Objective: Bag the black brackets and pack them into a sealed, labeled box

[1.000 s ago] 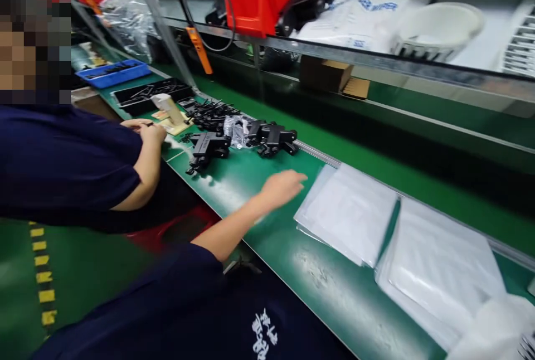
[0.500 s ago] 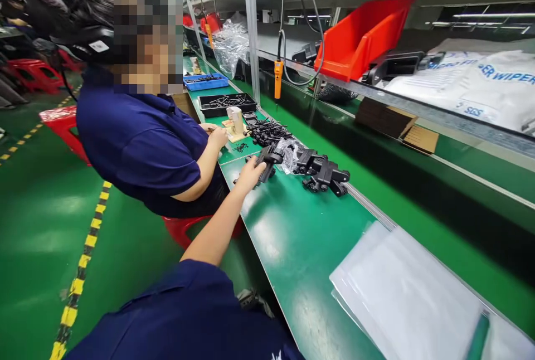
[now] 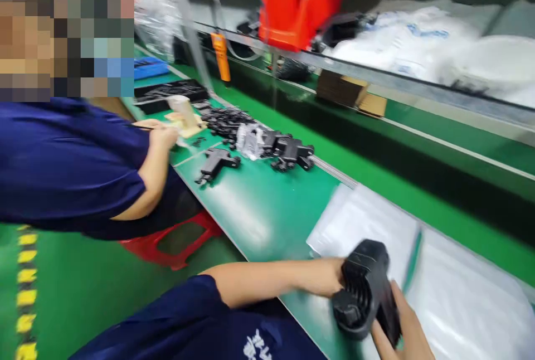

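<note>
A black plastic housing is held low in the view, over the near edge of the green bench. My left hand grips its left side, the fingers mostly hidden behind it. From below right, my right hand has its fingers wrapped against the housing. Just behind lie two stacks of clear plastic bags. Farther along the bench lies a single black part, with a pile of similar black parts beside it.
A co-worker in a dark blue shirt sits at left on a red stool, hands at a small wooden jig. A black tray, an orange hanging screwdriver and a red bin stand beyond.
My left hand reached out to the black parts near the pile, then came back close to me holding a black housing. My right hand has come into view on it.
</note>
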A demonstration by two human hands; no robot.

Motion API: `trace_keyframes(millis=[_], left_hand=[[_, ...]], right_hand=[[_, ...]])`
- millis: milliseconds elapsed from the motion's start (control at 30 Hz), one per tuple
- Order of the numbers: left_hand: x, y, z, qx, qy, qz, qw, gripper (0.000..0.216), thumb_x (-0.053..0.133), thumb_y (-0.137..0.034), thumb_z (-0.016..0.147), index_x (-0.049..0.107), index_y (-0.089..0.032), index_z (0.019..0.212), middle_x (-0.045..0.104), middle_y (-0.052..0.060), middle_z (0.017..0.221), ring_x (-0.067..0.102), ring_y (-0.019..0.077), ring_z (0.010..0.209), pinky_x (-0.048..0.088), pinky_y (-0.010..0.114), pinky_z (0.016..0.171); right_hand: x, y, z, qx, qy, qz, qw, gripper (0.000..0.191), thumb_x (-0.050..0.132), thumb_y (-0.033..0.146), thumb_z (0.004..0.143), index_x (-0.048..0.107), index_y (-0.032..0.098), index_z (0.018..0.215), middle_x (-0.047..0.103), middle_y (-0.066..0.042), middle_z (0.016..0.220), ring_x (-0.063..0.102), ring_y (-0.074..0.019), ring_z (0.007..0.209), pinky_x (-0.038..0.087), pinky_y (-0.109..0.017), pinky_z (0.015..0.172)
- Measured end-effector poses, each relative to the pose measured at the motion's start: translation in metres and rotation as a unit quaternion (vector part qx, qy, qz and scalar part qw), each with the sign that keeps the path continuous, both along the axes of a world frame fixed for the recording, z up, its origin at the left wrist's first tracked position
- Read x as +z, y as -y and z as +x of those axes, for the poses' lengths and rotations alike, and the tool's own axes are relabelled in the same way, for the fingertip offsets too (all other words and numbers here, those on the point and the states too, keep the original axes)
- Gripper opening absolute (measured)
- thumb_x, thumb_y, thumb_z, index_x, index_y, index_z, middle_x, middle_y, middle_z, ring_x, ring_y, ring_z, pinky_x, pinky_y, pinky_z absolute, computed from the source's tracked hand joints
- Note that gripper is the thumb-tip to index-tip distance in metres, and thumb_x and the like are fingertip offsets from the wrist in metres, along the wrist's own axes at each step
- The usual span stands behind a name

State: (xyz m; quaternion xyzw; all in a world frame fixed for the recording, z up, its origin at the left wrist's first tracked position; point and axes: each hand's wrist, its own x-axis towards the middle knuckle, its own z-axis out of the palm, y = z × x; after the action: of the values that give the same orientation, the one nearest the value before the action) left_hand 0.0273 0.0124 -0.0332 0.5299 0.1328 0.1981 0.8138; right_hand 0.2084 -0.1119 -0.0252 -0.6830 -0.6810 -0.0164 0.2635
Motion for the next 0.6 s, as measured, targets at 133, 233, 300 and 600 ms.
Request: trace_keyframes(millis=[133,233,300,600], left_hand=[[0.016,-0.011,-0.005,-0.058,-0.045,-0.099,0.992,0.062,0.074,-0.048,0.067,0.061,-0.016,0.119,0.066,0.01,0.111,0.06,0.0271,0.105,0.045,0.039,0.092],[0.023,-0.01,0.009,0.011,-0.115,0.014,0.993,0.058,0.068,-0.053,0.074,0.06,-0.012,0.115,0.063,0.012,0.114,0.057,0.0277,0.108,0.043,0.037,0.092],[0.023,-0.002,0.018,0.069,-0.155,0.082,0.982,0.055,0.063,-0.056,0.077,0.059,-0.012,0.109,0.063,0.01,0.107,0.057,0.0271,0.103,0.044,0.037,0.09],[0.019,0.006,0.007,0.096,-0.176,0.304,0.932,0.064,0.06,-0.064,0.074,0.051,-0.016,0.116,0.062,0.008,0.103,0.059,0.0246,0.093,0.046,0.035,0.081]], right_hand=[[0.02,0.034,-0.002,0.0,0.089,0.03,0.996,0.054,0.048,0.039,0.095,0.036,0.025,0.146,0.067,-0.009,0.117,0.065,-0.0259,0.096,0.051,-0.036,0.075],[0.033,0.04,-0.005,0.039,0.122,0.028,0.991,0.052,0.05,0.02,0.094,0.039,0.027,0.145,0.067,-0.007,0.119,0.063,-0.0227,0.096,0.045,-0.039,0.089],[0.037,0.043,-0.002,0.016,0.067,0.013,0.998,0.05,0.055,0.024,0.092,0.045,0.028,0.141,0.063,-0.008,0.126,0.058,-0.0251,0.109,0.039,-0.045,0.101],[0.002,0.055,0.022,-0.134,-0.703,-0.134,0.685,0.053,0.054,0.068,0.081,0.061,0.018,0.096,0.051,0.004,0.053,0.039,-0.0096,0.042,0.044,-0.027,0.048]])
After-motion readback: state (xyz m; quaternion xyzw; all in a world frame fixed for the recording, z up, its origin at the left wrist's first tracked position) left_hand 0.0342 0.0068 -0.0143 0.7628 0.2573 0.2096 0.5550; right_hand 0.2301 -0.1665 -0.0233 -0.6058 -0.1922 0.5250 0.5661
